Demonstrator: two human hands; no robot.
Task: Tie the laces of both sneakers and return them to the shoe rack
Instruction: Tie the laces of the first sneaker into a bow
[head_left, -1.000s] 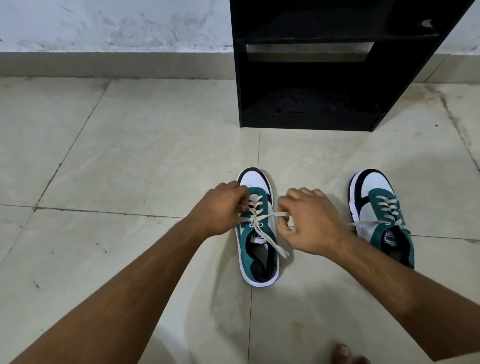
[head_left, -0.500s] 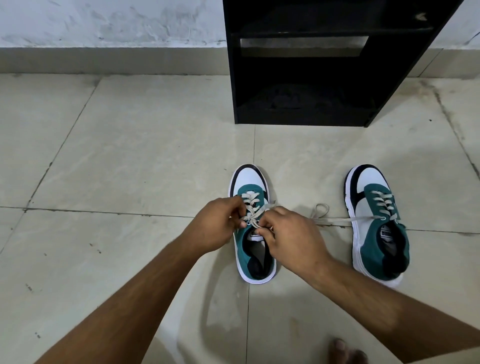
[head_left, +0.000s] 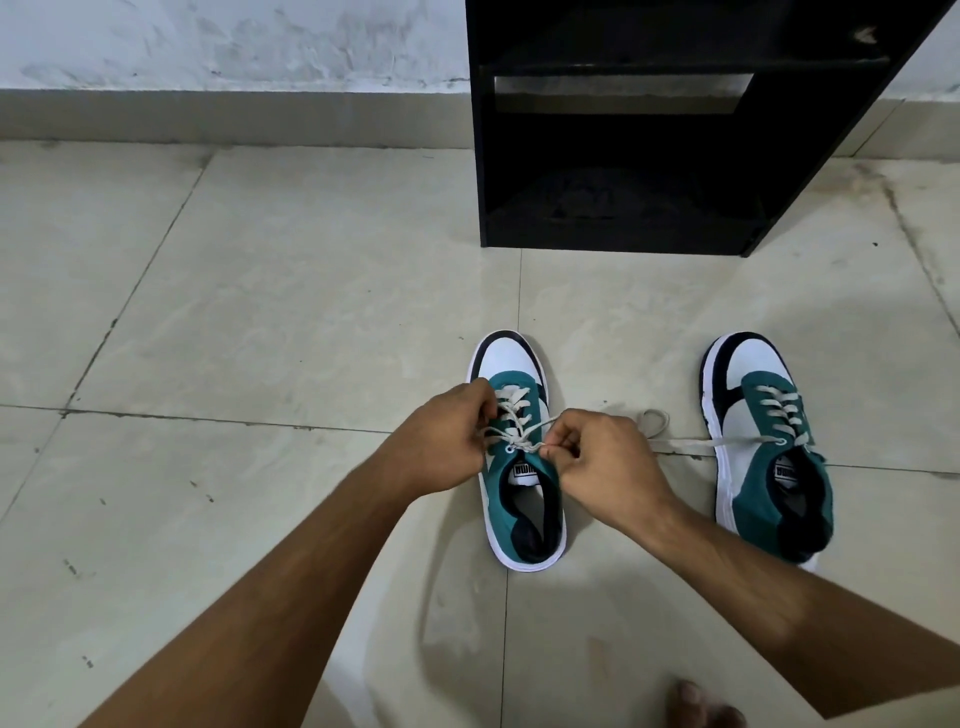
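Two teal, white and black sneakers stand on the tiled floor, toes toward the rack. The left sneaker (head_left: 522, 483) sits between my hands. My left hand (head_left: 449, 441) pinches its cream laces (head_left: 511, 423) at the left side of the tongue. My right hand (head_left: 605, 460) pinches the other lace end just right of the top eyelets. The right sneaker (head_left: 763, 447) stands apart at the right, and its loose lace (head_left: 675, 441) trails left across the floor. The black shoe rack (head_left: 618, 234) stands at the back against the wall.
Pale floor tiles (head_left: 260, 312) spread left of the shoes and between shoes and rack. A grey skirting and white wall (head_left: 208, 52) run along the back. My bare toes (head_left: 701, 706) show at the bottom edge.
From wide apart pulling the lace taut a second ago, my hands came together over the left sneaker's tongue. Now the right hand has drawn slightly right, holding a lace end.
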